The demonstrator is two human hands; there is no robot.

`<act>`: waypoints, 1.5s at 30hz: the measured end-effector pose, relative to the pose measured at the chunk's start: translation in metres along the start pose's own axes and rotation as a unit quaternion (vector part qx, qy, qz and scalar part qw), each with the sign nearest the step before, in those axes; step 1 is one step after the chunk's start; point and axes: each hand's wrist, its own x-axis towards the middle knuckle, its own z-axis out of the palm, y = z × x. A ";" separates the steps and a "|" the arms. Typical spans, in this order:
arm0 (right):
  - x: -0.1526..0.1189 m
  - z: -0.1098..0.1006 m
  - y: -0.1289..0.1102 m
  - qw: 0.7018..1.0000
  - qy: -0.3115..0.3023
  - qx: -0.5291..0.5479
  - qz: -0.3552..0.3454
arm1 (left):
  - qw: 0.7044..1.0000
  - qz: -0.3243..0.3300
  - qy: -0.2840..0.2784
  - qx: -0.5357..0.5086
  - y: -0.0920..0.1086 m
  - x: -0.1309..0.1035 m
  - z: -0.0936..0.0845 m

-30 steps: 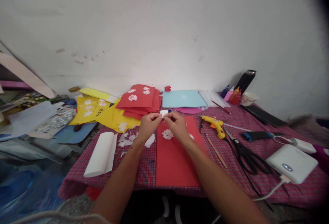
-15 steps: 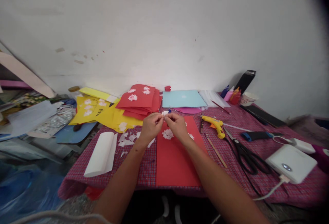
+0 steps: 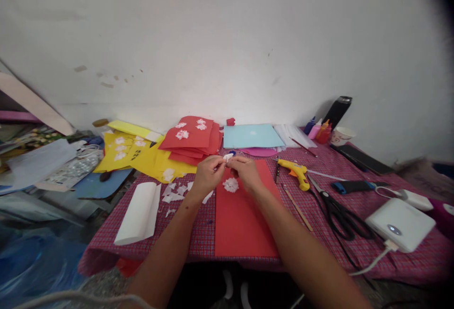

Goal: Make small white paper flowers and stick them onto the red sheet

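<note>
Between the fingertips of both my hands is a small piece of white paper [image 3: 228, 157], pinched from either side. My left hand [image 3: 210, 173] is closed on its left edge, and my right hand [image 3: 244, 171] grips it from the right. Both hands hover over the top of a red paper sheet [image 3: 244, 224]. A white paper flower [image 3: 231, 184] lies on that sheet, just below my fingers. Torn white paper scraps [image 3: 173, 196] are scattered left of my left forearm, beside a folded white paper sheet [image 3: 136, 214].
Stacked red cards [image 3: 193, 141] with white flowers and yellow papers [image 3: 156, 160] lie at the back left. To the right are a yellow glue gun [image 3: 297, 171], black scissors [image 3: 342, 214], a wooden stick [image 3: 298, 209], a white box [image 3: 400, 224] and a black flask [image 3: 338, 111].
My right hand has turned and shifted slightly right, now covering the flower at the red sheet's right side. The white paper has tilted a little between my fingers.
</note>
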 end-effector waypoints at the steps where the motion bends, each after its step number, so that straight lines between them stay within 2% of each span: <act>1: 0.000 0.000 -0.001 1.000 0.001 0.002 0.008 | 1.000 -0.005 -0.003 -0.004 0.001 0.000 -0.001; 12: 0.005 -0.003 0.008 0.998 -0.006 0.050 0.033 | 0.999 -0.022 -0.023 -0.030 0.002 0.001 -0.003; 24: 0.005 -0.003 0.007 0.999 -0.017 0.022 0.033 | 0.999 -0.025 -0.029 -0.037 0.002 0.001 -0.003; 27: 0.004 -0.002 0.007 1.000 -0.018 -0.018 0.011 | 0.995 -0.064 -0.035 -0.063 0.001 0.001 -0.003; 32: 0.004 -0.001 0.013 0.990 -0.041 -0.105 -0.083 | 0.979 -0.156 -0.024 -0.126 -0.003 0.001 -0.003; 36: 0.005 -0.001 0.018 0.989 -0.052 -0.103 -0.096 | 0.973 -0.188 -0.003 -0.133 -0.006 0.001 -0.002; 38: 0.006 -0.001 0.019 0.990 -0.032 -0.094 -0.099 | 0.970 -0.196 0.001 -0.140 -0.007 0.001 -0.002; 42: 0.008 -0.002 0.015 0.990 0.051 -0.052 -0.121 | 0.957 -0.223 0.012 -0.186 -0.008 0.000 0.000; 45: 0.007 -0.002 0.008 0.996 0.051 0.003 -0.080 | 0.939 -0.243 0.010 -0.244 -0.010 0.000 0.001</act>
